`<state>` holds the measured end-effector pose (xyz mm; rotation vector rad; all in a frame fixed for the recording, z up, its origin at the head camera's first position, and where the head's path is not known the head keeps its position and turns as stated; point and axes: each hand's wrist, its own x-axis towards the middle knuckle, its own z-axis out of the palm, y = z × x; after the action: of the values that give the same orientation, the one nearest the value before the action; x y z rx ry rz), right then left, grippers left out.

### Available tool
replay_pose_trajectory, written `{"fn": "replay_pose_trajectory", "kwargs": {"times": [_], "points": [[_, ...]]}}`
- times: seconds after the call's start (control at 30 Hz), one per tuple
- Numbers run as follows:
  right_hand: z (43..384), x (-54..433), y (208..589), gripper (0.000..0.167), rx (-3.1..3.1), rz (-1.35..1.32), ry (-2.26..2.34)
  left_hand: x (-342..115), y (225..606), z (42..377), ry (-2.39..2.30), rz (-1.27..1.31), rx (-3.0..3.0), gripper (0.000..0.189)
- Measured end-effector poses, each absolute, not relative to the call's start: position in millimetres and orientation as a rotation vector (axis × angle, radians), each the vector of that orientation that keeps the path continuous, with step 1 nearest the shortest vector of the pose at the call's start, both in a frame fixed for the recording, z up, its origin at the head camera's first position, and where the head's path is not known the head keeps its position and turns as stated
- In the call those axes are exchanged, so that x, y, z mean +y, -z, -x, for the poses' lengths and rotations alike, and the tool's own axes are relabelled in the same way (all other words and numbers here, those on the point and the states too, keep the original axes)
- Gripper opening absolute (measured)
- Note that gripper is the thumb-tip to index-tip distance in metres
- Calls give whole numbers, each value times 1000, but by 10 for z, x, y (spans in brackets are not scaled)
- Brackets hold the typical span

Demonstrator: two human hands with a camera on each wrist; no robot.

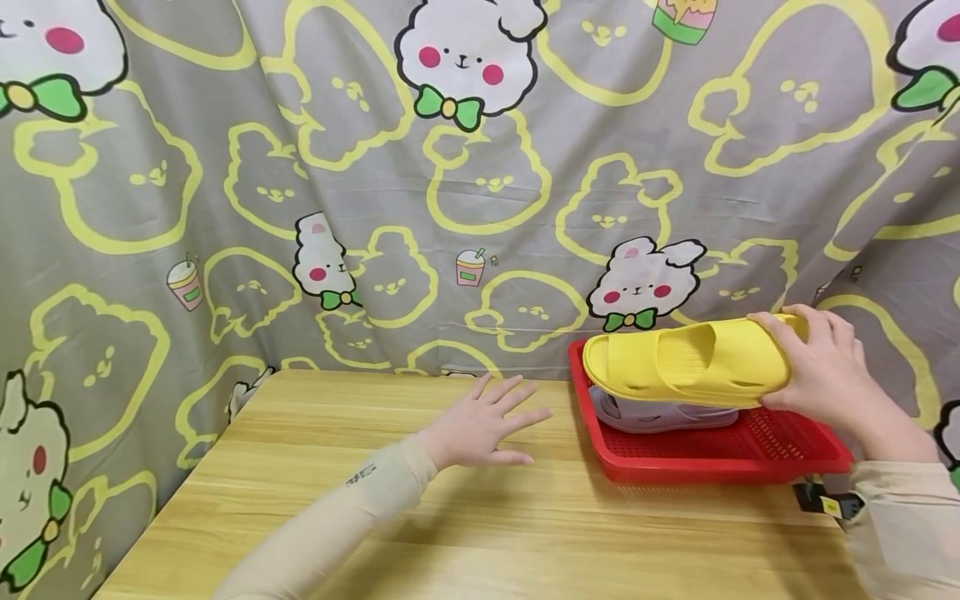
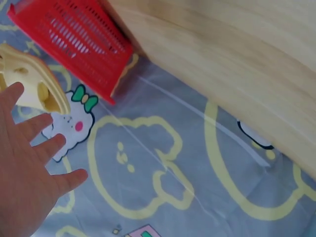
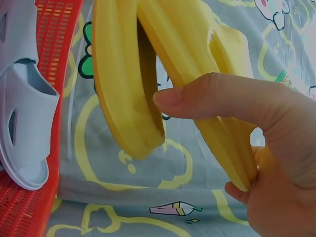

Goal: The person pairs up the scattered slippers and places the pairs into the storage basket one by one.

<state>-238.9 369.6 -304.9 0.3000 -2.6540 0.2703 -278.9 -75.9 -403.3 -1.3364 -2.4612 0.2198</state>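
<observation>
My right hand [image 1: 828, 375] grips a pair of yellow slippers [image 1: 738, 358] at one end, holding them up over a red basket [image 1: 720, 471]. Two yellow soles show in the right wrist view, with the thumb [image 3: 197, 98] across one of them and the other fingers partly hidden behind. Pale grey slippers [image 3: 29, 108] lie in the basket, partly covered by the yellow pair in the head view. Left of the basket, my left hand [image 1: 480, 425] is held over the table with its fingers spread and nothing in it.
The wooden table [image 1: 315, 433] carries the basket at its back right. A patterned grey curtain [image 1: 390, 200] hangs behind the table and along its sides. A small black item with a yellow mark [image 1: 828, 504] shows at the right edge, beside my right sleeve.
</observation>
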Motion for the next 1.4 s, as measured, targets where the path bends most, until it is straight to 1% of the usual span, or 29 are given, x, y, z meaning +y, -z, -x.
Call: {"fn": "replay_pose_trajectory", "kwargs": {"times": [0.47, 0.77, 1.4], "points": [[2382, 3850, 3114, 107, -2716, -303, -273, -547, 4112, 2760, -255, 1417, -2510, 74], [2402, 3931, 3153, 110, -2765, -331, -274, -392, 4179, 2764, -246, 1453, -2531, 75], [2415, 3995, 3240, 105, -2844, -341, -242, -89, 4327, 2839, -186, 1432, -2652, 75]]}}
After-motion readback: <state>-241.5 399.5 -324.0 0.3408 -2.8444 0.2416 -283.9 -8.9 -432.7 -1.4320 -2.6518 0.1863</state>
